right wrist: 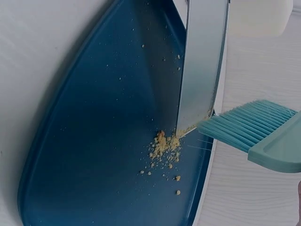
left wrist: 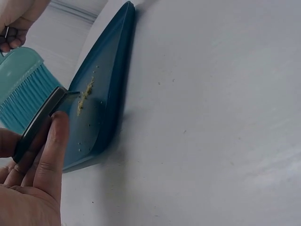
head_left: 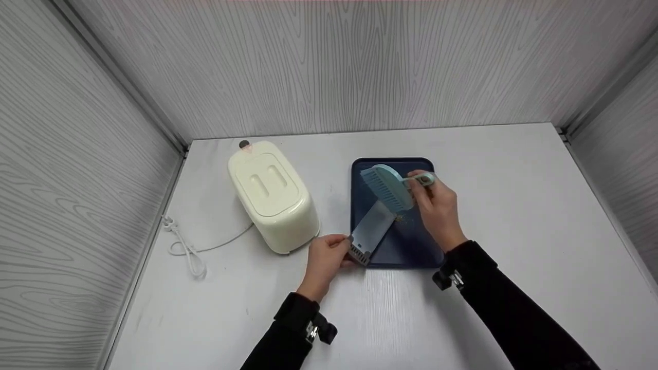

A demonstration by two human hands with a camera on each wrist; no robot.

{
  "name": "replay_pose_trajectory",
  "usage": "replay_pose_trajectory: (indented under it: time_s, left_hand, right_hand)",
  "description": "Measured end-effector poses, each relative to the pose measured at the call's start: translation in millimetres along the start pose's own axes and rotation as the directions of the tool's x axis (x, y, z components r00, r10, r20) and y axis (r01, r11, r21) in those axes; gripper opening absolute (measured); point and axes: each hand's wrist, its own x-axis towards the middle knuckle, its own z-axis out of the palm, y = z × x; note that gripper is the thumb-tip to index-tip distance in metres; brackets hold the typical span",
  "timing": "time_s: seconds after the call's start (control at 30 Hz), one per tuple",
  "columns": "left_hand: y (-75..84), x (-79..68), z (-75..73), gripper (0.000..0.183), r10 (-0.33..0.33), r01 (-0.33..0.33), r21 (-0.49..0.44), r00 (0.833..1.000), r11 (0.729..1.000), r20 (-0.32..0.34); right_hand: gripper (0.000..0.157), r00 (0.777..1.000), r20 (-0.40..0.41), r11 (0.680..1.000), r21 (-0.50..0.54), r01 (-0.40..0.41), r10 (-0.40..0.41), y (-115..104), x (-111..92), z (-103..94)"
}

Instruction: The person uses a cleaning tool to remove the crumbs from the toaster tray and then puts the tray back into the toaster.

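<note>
My left hand (head_left: 325, 257) pinches the grey slotted end of a flat metal crumb tray (head_left: 373, 226), which slants over a dark blue tray (head_left: 414, 241). With my right hand (head_left: 441, 213) I grip the handle of a turquoise brush (head_left: 386, 186). Its bristles hang close to the far end of the crumb tray. Yellowish crumbs (right wrist: 164, 149) lie in a small heap on the blue tray under that end, and some cling along the crumb tray's edge in the right wrist view. Finer specks are scattered around the heap.
A cream toaster (head_left: 272, 198) with a closed lid stands on the white table (head_left: 524, 216), left of the blue tray. Its white cord (head_left: 226, 244) runs left to a bundled plug end. Grey wood-grain panels (head_left: 329, 67) enclose the back and sides.
</note>
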Motion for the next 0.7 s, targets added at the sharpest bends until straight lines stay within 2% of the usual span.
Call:
replay_pose_trajectory:
  time_s: [0.37,0.7]
  left_hand:
    - [4.3,-3.2,1.0,0.030,-0.005,0.005,-0.014,1.000,1.000,0.005]
    - [5.2,-1.6,2.1,0.029,-0.018,0.018,-0.042,1.000,0.999,0.005]
  right_hand:
    - [0.024,0.995,0.082,0.996,0.072,0.052,-0.058,-1.9,-4.5,10.0]
    - [0.022,0.986,0.128,0.994,-0.014,0.110,-0.108,5.4,-14.1,11.6]
